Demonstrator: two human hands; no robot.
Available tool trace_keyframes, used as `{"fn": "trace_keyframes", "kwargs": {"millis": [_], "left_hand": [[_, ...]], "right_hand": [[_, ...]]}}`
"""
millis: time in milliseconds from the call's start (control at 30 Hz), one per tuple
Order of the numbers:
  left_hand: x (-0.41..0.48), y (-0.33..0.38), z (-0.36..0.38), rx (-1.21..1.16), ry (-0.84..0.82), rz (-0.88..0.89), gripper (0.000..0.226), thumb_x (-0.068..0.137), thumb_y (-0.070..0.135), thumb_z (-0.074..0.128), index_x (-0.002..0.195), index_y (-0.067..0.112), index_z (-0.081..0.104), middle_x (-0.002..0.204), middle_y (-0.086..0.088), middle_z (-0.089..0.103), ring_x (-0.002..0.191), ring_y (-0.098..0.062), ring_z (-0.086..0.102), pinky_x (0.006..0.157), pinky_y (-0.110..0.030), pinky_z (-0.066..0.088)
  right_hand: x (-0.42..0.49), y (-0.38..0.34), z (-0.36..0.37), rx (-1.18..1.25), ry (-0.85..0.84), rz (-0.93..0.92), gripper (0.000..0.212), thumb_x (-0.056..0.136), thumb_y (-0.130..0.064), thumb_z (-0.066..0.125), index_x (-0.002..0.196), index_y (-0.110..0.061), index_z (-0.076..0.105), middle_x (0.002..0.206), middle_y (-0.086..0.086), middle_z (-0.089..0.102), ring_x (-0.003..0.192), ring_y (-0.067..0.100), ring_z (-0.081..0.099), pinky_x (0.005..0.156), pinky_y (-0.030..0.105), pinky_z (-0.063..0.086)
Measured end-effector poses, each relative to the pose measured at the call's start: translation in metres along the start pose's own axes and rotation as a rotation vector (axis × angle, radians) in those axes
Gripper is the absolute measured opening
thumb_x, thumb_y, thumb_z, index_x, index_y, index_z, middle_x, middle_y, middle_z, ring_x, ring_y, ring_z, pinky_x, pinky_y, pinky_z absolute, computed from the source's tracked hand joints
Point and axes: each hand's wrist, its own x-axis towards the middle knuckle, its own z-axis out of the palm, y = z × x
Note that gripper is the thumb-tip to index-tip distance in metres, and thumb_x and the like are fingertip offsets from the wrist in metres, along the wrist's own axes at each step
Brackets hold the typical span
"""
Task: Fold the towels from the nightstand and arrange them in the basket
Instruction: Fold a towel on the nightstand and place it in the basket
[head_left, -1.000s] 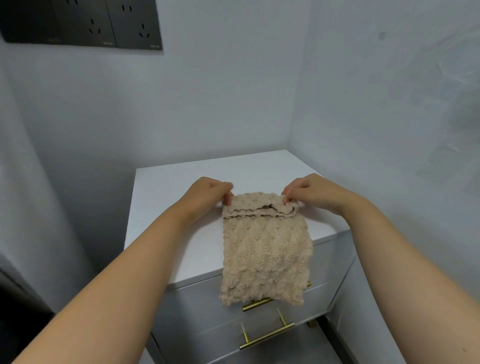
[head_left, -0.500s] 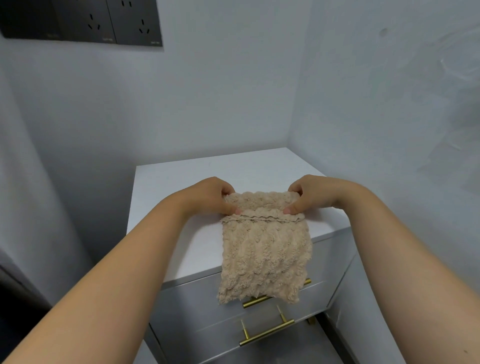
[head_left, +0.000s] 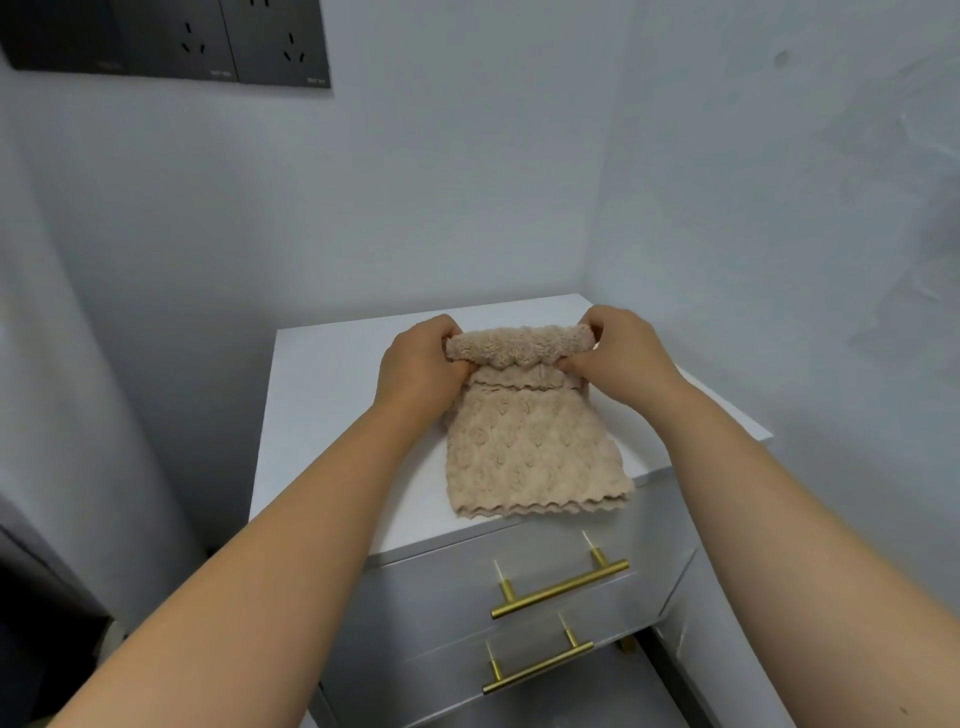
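A beige, bumpy-textured towel (head_left: 530, 447) lies on the white top of the nightstand (head_left: 332, 415), its wavy near edge at the front edge of the top. Its far end is rolled into a thick tube. My left hand (head_left: 421, 364) grips the left end of that roll and my right hand (head_left: 618, 348) grips the right end, thumbs underneath. No basket is in view.
The nightstand stands in a corner, with white walls behind and to the right. Two grey drawers with gold bar handles (head_left: 561, 590) face me. A dark socket panel (head_left: 171, 41) is on the wall at upper left. A dark object (head_left: 31, 613) stands at lower left.
The towel, which hung over the front edge, has been drawn up onto the top. Its far end has been rolled thicker, and both hands have moved farther back.
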Motion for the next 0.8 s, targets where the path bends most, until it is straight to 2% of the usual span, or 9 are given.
{"fn": "trace_keyframes", "kwargs": {"millis": [167,300,400,467,567,700,800], "left_hand": [[0.001,-0.002,-0.002,-0.069,-0.06,0.008,0.024,0.075,0.006,0.07,0.074,0.024,0.054,0.077,0.009,0.059,0.079,-0.017,0.057,0.068,-0.033,0.045],[0.003,-0.002,-0.015,-0.082,-0.183,0.034,0.025,0.071,0.008,0.078,0.074,0.021,0.057,0.079,0.008,0.06,0.073,-0.008,0.054,0.063,-0.024,0.043],[0.002,-0.002,-0.023,-0.045,-0.247,0.096,0.023,0.074,0.012,0.077,0.073,0.022,0.056,0.081,0.01,0.06,0.073,-0.005,0.052,0.062,-0.022,0.04],[0.0,-0.004,-0.025,-0.009,-0.266,0.127,0.02,0.076,0.011,0.073,0.072,0.02,0.056,0.083,0.009,0.06,0.073,-0.005,0.052,0.062,-0.021,0.039],[-0.002,-0.003,-0.026,0.069,-0.287,0.183,0.014,0.076,0.006,0.067,0.075,0.016,0.057,0.086,0.005,0.06,0.072,-0.006,0.049,0.067,-0.024,0.04],[-0.002,-0.001,-0.029,0.15,-0.414,0.223,0.01,0.078,0.011,0.068,0.077,0.016,0.06,0.086,0.009,0.06,0.081,-0.009,0.052,0.072,-0.022,0.042],[0.0,0.0,-0.034,0.194,-0.487,0.204,0.023,0.079,0.0,0.055,0.082,0.022,0.063,0.093,0.013,0.06,0.092,-0.007,0.052,0.081,-0.022,0.042]], "right_hand": [[0.0,0.004,-0.004,-0.004,-0.039,-0.009,0.021,0.069,-0.006,0.071,0.082,-0.014,0.056,0.087,0.002,0.062,0.078,0.021,0.056,0.064,0.034,0.044],[0.0,0.009,-0.011,0.007,-0.116,-0.02,0.023,0.07,-0.009,0.076,0.079,-0.014,0.055,0.084,0.0,0.057,0.073,0.018,0.049,0.059,0.03,0.037],[-0.003,0.008,-0.014,0.005,-0.174,-0.031,0.026,0.07,-0.015,0.08,0.078,-0.012,0.055,0.078,-0.005,0.051,0.067,0.011,0.044,0.055,0.026,0.031],[-0.005,0.008,-0.014,-0.022,-0.214,-0.043,0.024,0.072,-0.012,0.076,0.074,-0.013,0.052,0.075,-0.006,0.048,0.065,0.01,0.042,0.055,0.025,0.029],[-0.005,0.007,-0.015,-0.075,-0.259,-0.077,0.02,0.071,-0.007,0.07,0.071,-0.014,0.052,0.075,-0.005,0.051,0.069,0.015,0.045,0.057,0.026,0.032],[-0.006,0.007,-0.017,-0.177,-0.376,-0.092,0.02,0.072,-0.013,0.074,0.086,-0.008,0.062,0.09,0.003,0.062,0.079,0.018,0.053,0.067,0.031,0.041],[-0.008,0.006,-0.019,-0.225,-0.42,-0.079,0.021,0.073,-0.016,0.073,0.09,-0.01,0.062,0.093,0.002,0.062,0.081,0.017,0.054,0.067,0.03,0.041]]}}
